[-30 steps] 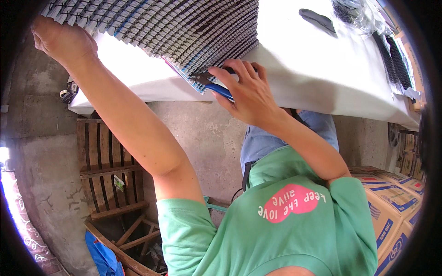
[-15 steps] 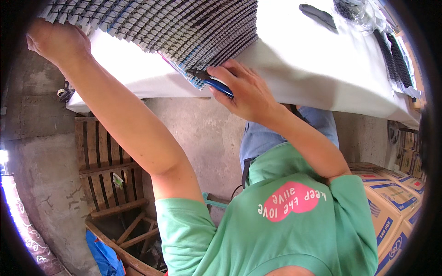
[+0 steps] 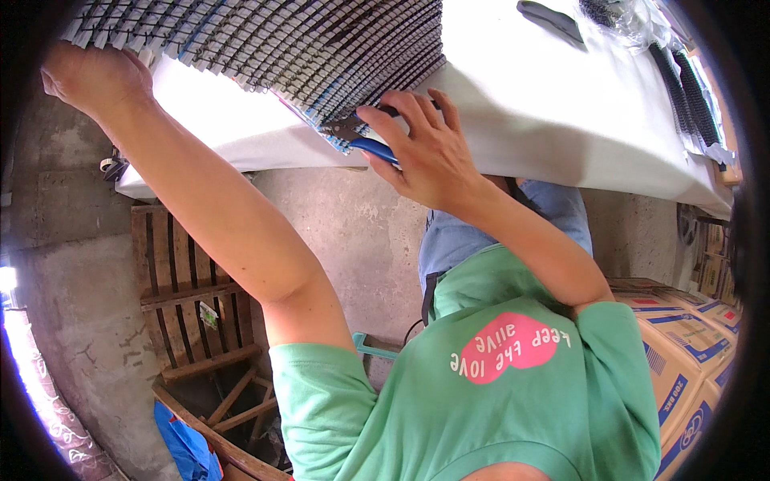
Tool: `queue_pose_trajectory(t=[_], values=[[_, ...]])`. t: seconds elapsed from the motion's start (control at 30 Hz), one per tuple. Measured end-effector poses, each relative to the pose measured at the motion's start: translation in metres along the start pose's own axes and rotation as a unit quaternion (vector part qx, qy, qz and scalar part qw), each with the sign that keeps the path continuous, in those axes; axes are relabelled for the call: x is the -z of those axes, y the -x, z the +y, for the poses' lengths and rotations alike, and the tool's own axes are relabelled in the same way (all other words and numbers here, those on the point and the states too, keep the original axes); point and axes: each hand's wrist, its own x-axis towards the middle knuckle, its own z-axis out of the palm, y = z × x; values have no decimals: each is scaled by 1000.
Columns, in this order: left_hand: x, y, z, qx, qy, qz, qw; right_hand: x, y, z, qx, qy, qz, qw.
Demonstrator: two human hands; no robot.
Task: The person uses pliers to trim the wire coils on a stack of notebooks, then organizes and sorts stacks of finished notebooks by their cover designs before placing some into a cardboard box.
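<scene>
A sheet of black grid mesh with white strips in its gaps (image 3: 265, 40) hangs over the near edge of the white-covered table (image 3: 513, 120). At its far-left edge my left hand (image 3: 100, 80) is closed on the mesh, its fingertips partly hidden. Blue-handled cutting nippers (image 3: 375, 150) are in my right hand (image 3: 433, 148), with the handles spread apart. Their dark jaws touch the mesh near its lower corner.
A flat black strip (image 3: 552, 22) lies on the table, with clear plastic wrapping (image 3: 634, 32) and dark mesh strips (image 3: 682, 96) at the far right. Below stand a slatted wooden chair (image 3: 188, 280), a blue bag (image 3: 184, 441) and stacked cardboard boxes (image 3: 682, 345).
The nippers' handles have opened wider as my right hand's fingers spread. Both hands have shifted only slightly, and the mesh has moved a little left.
</scene>
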Motion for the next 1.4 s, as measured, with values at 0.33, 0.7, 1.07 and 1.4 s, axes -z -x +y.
queue_pose_trajectory(t=[0.33, 0.7, 1.07, 1.4], values=[[-2, -4, -5, -13, 2, 26, 1000, 2, -5, 0, -163, -262, -161, 938], [2, -8, -8, -10, -23, 34, 999, -5, 5, -2, -53, -57, -26, 997], [17, -20, -36, 23, -89, 34, 995, 6, -8, -4, -427, -590, -303, 615], [30, -36, -71, -135, -148, 53, 978, -9, 23, -5, -76, -76, -29, 994]])
